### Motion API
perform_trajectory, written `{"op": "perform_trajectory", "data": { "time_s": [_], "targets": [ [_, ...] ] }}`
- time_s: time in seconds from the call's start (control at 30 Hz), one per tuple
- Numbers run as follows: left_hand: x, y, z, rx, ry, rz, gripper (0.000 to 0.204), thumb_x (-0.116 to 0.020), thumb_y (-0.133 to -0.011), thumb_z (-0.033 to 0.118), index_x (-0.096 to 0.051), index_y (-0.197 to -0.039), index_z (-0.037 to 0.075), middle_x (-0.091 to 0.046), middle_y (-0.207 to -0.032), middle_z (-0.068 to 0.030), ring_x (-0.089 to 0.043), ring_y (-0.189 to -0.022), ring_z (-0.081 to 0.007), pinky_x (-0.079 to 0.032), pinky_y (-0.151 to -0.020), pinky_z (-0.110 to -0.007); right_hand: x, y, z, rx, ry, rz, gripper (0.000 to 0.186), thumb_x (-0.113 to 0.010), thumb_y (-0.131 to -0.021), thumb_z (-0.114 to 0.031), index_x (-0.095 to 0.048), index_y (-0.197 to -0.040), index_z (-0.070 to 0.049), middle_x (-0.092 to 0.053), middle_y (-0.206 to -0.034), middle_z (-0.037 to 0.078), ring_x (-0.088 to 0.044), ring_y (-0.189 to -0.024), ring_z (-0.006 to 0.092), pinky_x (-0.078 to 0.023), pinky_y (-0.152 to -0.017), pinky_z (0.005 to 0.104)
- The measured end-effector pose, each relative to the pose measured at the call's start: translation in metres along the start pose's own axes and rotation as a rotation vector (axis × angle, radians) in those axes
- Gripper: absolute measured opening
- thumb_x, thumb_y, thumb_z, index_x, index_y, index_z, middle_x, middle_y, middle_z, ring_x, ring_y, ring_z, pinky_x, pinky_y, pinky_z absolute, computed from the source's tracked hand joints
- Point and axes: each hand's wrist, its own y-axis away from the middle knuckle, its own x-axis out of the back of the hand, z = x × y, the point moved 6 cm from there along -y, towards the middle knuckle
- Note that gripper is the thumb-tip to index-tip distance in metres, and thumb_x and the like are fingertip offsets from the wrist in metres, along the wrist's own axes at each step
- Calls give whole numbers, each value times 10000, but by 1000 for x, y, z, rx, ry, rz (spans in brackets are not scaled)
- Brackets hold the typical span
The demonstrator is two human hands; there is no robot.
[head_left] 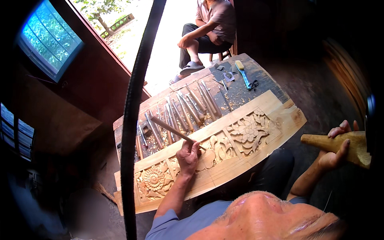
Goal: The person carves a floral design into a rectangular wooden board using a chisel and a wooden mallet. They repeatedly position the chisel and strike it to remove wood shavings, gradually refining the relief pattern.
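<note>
My left hand [188,158] is closed around a carving chisel [170,129], its shaft slanting up to the left and its lower end down at the wood. That hand rests over a long pale wooden panel [230,170] carved in relief with flowers and leaves. A round sunflower-like bloom [154,179] stands out left of the hand, and a larger flower [247,130] is carved to its right. Off the panel's right end, my right hand [334,154] grips a wooden mallet [356,148], held raised with its narrow end toward the panel.
Several chisels [186,110] lie in a row on the workbench [272,76] beyond the panel, among wood shavings. Farther back are a blue-handled brush [243,74] and dark scraps [219,67]. Another person [216,24] sits by the bright doorway. A dark strap [134,100] crosses the view.
</note>
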Motion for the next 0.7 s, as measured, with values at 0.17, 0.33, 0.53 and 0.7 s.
{"op": "perform_trajectory", "data": {
  "time_s": [0.17, 0.33, 0.53, 0.7],
  "targets": [
    [6, -1, 1, -35, -6, 1, 145, -702, -1021, 165, -672, -1003, 24, -710, -722, -47, -681, -613, -119, -522, -575, -282, -15, 27, 26, -164, -136, -164, 763, -707, -896, -404, -428, -1435, 58, -611, -1062, 168, -566, -681, 134, -475, -613, 218],
    [3, -1, -3, 0, -3, -6, 147, -702, -1022, 165, -671, -1003, 22, -695, -709, -40, -687, -624, -120, -526, -583, -279, -39, 93, 71, -533, -102, -283, 767, -738, -867, -417, -438, -1398, 49, -610, -933, 109, -583, -641, 135, -504, -569, 243],
    [5, -2, 0, 4, 12, -6, 148, -699, -1023, 162, -674, -1007, 17, -688, -706, -40, -667, -608, -118, -511, -568, -280, -99, 162, 62, -762, -256, -480, 577, -685, -909, -222, -491, -1363, 77, -660, -913, 123, -623, -646, 148, -532, -594, 279],
    [2, 3, 2, 59, 80, -5, 148, -699, -1026, 165, -674, -1015, 20, -678, -701, -28, -656, -617, -94, -526, -568, -259, -104, 191, 75, -852, -320, -658, 445, -630, -921, -12, -522, -1344, 74, -675, -976, 143, -642, -682, 143, -550, -626, 285]
  ]
}}
